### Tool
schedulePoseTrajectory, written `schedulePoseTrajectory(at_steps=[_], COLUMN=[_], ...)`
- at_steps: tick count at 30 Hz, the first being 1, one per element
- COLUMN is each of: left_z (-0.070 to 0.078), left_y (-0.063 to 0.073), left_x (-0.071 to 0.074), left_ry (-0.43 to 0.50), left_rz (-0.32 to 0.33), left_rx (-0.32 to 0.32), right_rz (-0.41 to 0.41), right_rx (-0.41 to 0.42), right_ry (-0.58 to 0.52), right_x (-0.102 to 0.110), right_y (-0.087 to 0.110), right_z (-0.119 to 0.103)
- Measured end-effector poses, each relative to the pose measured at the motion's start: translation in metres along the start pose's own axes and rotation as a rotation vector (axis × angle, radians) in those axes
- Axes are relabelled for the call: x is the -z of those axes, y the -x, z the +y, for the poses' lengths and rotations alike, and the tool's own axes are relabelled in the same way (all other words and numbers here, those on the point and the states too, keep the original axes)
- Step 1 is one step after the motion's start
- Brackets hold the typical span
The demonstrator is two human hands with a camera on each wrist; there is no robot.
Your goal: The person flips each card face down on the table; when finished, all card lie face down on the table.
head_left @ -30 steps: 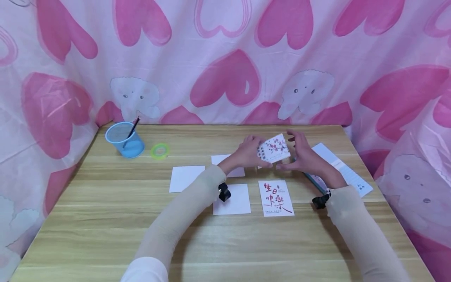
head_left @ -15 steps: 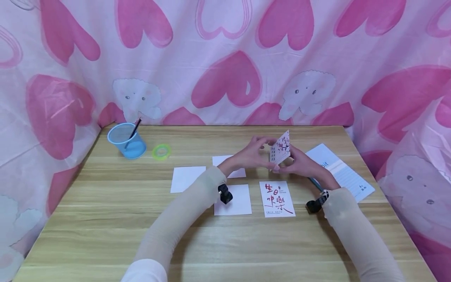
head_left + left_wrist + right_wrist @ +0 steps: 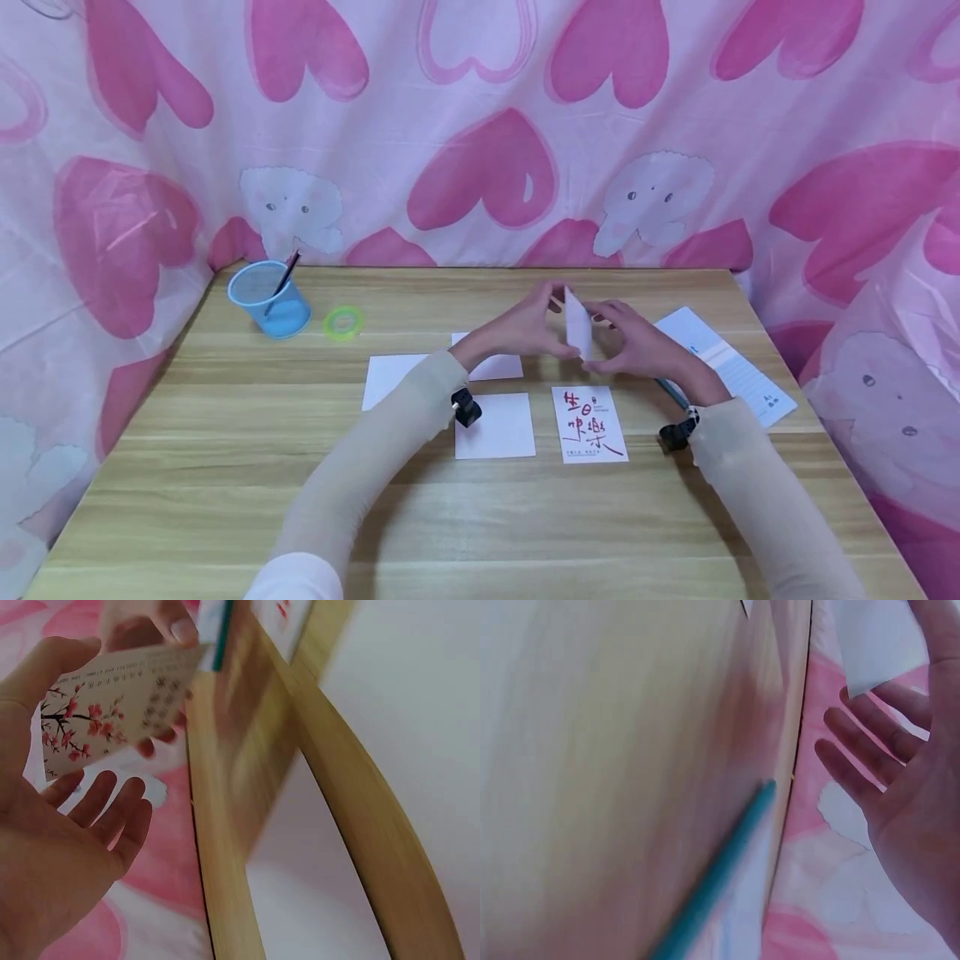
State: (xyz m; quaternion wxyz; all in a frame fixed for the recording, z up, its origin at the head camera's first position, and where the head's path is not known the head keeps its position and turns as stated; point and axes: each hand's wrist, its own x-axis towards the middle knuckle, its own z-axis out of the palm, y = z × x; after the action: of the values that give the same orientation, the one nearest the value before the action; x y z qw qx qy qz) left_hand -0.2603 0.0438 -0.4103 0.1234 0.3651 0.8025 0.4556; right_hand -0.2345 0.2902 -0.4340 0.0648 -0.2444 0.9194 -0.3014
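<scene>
A small card (image 3: 578, 327), printed with pink blossom branches (image 3: 86, 724) and lines of characters, stands nearly edge-on above the table's far half. My left hand (image 3: 521, 327) pinches it by its edges from the left, thumb and index finger at opposite sides. From the other side, my right hand (image 3: 641, 340) also grips it by the edges, its thumb near a lower corner. The right wrist view shows the card's plain white back (image 3: 881, 641) at the right fingertips. Below the hands lies a white card (image 3: 590, 423) with large red characters.
White cards (image 3: 495, 427) lie face down left of the red-lettered one. A pale blue notebook or pad (image 3: 731, 367) sits at the right beside a teal bar (image 3: 716, 870). At the back left are a blue mesh cup (image 3: 281, 312) holding a pen and a yellow-green ring (image 3: 343, 323).
The blossom card has turned from facing the head camera to nearly edge-on, its plain back now showing. My right hand first came in to the card, then shifted its fingers along it.
</scene>
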Motion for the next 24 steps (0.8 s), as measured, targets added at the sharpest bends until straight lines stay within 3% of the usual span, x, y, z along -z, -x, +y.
schedulePoseTrajectory(at_steps=[5, 12, 19, 24], left_z=[-0.013, -0.025, -0.031, -0.03], left_y=[0.011, 0.016, 0.016, 0.016], left_x=[0.004, 0.0, -0.007, -0.009], left_ry=[-0.194, -0.571, -0.679, -0.689], left_rz=[0.008, -0.096, -0.152, -0.165], left_rx=[0.077, 0.194, 0.227, 0.25], right_rz=[-0.001, -0.059, -0.12, -0.146], right_rx=[0.01, 0.003, -0.027, -0.043], right_ry=[0.126, 0.263, 0.267, 0.236], right_x=[0.01, 0.011, 0.007, 0.006], right_y=[0.004, 0.0, -0.003, -0.003], right_z=[-0.003, -0.003, 0.003, 0.005])
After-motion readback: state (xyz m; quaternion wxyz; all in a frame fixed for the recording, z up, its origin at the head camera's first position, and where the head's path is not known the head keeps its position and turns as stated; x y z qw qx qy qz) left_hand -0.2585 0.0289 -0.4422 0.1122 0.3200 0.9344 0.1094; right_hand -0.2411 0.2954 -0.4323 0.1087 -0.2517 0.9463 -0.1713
